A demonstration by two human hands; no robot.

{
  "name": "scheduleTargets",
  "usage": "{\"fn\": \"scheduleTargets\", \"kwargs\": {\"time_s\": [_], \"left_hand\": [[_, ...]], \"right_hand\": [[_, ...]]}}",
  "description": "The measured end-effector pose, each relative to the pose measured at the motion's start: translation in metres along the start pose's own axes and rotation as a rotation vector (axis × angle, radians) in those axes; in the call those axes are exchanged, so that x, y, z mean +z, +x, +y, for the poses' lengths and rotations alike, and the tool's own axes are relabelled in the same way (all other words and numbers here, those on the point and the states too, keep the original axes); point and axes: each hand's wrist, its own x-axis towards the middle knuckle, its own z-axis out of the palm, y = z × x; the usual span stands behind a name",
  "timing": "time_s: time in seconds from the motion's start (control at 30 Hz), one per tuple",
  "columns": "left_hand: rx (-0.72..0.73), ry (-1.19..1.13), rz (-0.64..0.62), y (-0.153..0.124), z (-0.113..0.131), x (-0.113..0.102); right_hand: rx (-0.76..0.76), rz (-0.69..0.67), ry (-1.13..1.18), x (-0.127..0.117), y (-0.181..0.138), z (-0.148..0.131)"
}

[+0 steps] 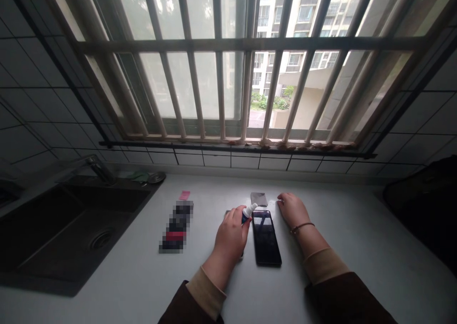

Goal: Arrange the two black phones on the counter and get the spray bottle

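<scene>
My left hand (pixel 231 233) is wrapped round a small spray bottle (pixel 249 212) with a white nozzle and a dark blue body. The bottle leans, its nozzle up and to the right, over the top left corner of a phone (pixel 266 240). That phone lies flat, its dark screen up and reflecting the window. Under my left hand, dark edges of a flat thing show; most of it is hidden. A small grey cloth (pixel 259 199) lies just beyond the phone. Right of the cloth, my right hand (pixel 293 208) rests on the counter with curled fingers; what they hold, if anything, is unclear.
A dark sink (pixel 71 233) with a faucet (pixel 101 169) takes up the left side. On the white counter (pixel 139 286) lie a pixelated dark object (pixel 176 226) and a pink slip (pixel 184 195). A black bag-like object (pixel 424 205) stands right. A barred window (pixel 246 44) is ahead.
</scene>
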Motion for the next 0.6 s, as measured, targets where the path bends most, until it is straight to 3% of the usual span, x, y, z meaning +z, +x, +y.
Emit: {"fn": "scheduleTargets", "kwargs": {"time_s": [0.2,0.33,0.6], "left_hand": [[0.002,-0.032,0.053,0.002,-0.002,0.000],[-0.012,-0.034,0.056,0.002,-0.002,0.000],[0.055,-0.125,0.026,0.001,-0.003,0.001]], "right_hand": [[-0.147,-0.131,0.286,-0.017,-0.007,-0.039],[-0.214,-0.280,0.795,-0.030,-0.020,-0.075],[-0.321,-0.247,0.669,-0.029,-0.030,-0.093]]}}
